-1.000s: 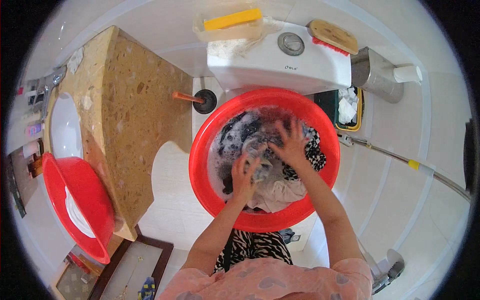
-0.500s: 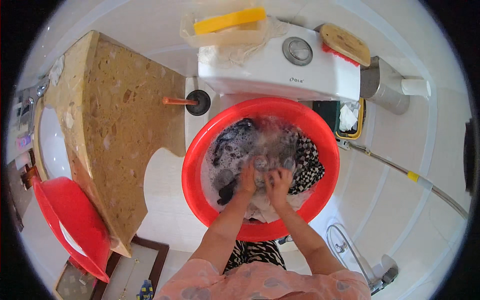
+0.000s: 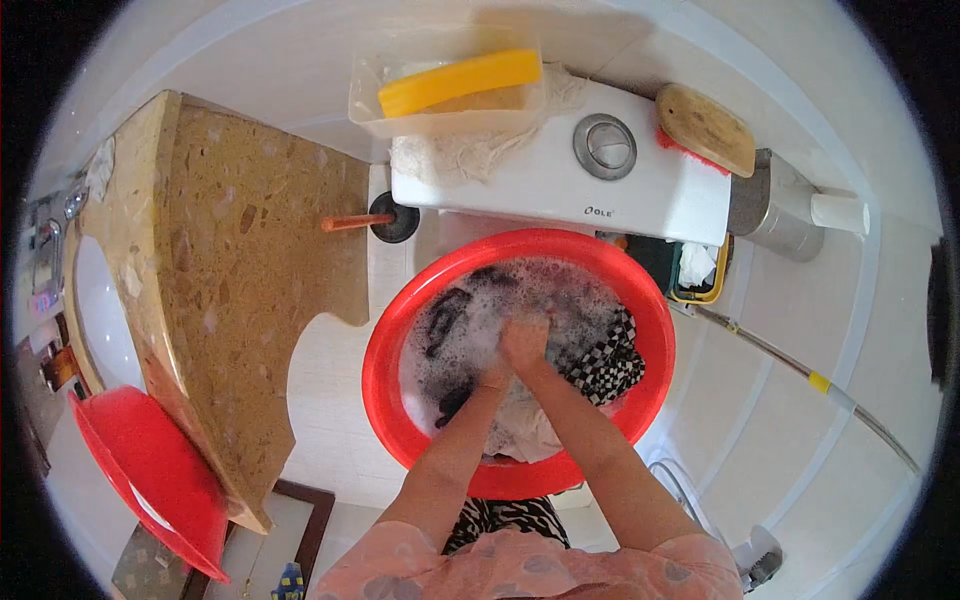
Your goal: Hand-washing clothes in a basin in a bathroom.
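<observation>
A large red basin point(image 3: 378, 350) holds soapy water and soaking laundry. Both my hands are together in the middle of it. My left hand point(image 3: 494, 376) is sunk in the suds, and its fingers are hidden. Just beyond it, my right hand point(image 3: 525, 340) points down into the foam with its back showing; its fingers are out of sight too. Any cloth between the hands is hidden. To the right lies a black-and-white checked cloth point(image 3: 610, 365), to the left dark cloth point(image 3: 446, 318), and near my wrists a whitish cloth point(image 3: 525, 428).
Beyond the basin stands a white toilet tank point(image 3: 500, 190) bearing a clear plastic box point(image 3: 440, 125) and a wooden scrub brush point(image 3: 705, 130). A plunger point(image 3: 396, 218) sits at the back left, beside a brown stone counter point(image 3: 260, 220). Another red basin point(image 3: 150, 480) leans there. A pole point(image 3: 780, 350) lies right.
My hands have come closer together, the right moving left and up. Fingers visible before are now hidden. The view has tilted, so surroundings sit lower in the picture.
</observation>
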`<state>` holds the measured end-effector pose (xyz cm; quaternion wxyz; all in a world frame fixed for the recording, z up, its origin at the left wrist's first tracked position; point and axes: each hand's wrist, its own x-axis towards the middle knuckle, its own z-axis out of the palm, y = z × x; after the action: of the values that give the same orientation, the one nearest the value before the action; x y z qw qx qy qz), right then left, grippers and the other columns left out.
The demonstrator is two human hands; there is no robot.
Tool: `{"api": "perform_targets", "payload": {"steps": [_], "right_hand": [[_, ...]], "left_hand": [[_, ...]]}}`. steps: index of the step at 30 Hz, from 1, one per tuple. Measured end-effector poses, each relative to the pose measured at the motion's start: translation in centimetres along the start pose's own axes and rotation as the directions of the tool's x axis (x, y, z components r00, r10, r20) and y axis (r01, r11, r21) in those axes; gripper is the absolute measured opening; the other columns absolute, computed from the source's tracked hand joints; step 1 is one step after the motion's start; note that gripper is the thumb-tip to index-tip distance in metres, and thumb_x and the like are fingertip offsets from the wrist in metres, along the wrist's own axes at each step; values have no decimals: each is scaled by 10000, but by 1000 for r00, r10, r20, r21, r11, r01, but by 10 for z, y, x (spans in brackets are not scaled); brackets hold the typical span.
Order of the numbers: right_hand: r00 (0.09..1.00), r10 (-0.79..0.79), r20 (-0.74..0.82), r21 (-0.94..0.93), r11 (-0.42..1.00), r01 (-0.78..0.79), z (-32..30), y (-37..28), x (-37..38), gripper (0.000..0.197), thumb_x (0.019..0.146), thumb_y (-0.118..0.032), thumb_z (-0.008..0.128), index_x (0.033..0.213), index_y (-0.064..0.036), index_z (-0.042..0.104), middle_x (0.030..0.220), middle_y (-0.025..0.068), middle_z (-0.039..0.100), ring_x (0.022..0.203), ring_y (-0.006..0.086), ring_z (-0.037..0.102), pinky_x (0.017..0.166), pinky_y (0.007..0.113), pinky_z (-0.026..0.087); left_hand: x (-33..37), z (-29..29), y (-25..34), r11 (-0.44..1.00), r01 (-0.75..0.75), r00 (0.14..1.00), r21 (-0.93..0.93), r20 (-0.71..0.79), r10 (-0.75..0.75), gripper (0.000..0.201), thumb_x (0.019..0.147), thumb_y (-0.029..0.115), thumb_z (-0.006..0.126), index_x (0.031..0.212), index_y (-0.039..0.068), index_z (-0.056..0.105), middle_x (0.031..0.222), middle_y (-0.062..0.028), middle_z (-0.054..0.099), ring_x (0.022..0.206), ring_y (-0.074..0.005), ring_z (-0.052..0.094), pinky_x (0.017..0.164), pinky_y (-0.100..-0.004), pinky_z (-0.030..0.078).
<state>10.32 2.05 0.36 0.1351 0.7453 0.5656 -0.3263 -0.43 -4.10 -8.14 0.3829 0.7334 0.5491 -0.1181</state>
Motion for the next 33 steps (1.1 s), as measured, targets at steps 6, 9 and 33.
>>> {"api": "perform_targets", "payload": {"steps": [6,9,33], "right_hand": [[994,59,-95,77,996,-51,43,26,63,324,809,-248,562,1039,-42,658,1053,214,636,1031,391,581,877,599,398],[944,-154,-292,131,971,199,32,75,51,348,839,-268,579,1092,-32,614,1027,234,630,996,391,590,901,510,433],[929,4,-371,205,976,78,10,52,-96,640,682,-230,743,1280,-177,522,1452,207,267,1315,477,246,990,598,320]], "left_hand": [[-8,-37,25,995,20,996,-98,89,-11,538,899,239,517,1385,54,378,1335,-198,476,1259,-349,431,1071,-430,312],[-29,-90,57,917,119,981,-380,189,-49,571,898,229,519,1412,51,348,1348,-220,468,1271,-360,424,1081,-437,305],[-101,-105,64,949,-43,976,-312,-216,-27,873,680,149,765,1433,192,324,1438,-247,242,1305,-445,289,1033,-506,343]]}}
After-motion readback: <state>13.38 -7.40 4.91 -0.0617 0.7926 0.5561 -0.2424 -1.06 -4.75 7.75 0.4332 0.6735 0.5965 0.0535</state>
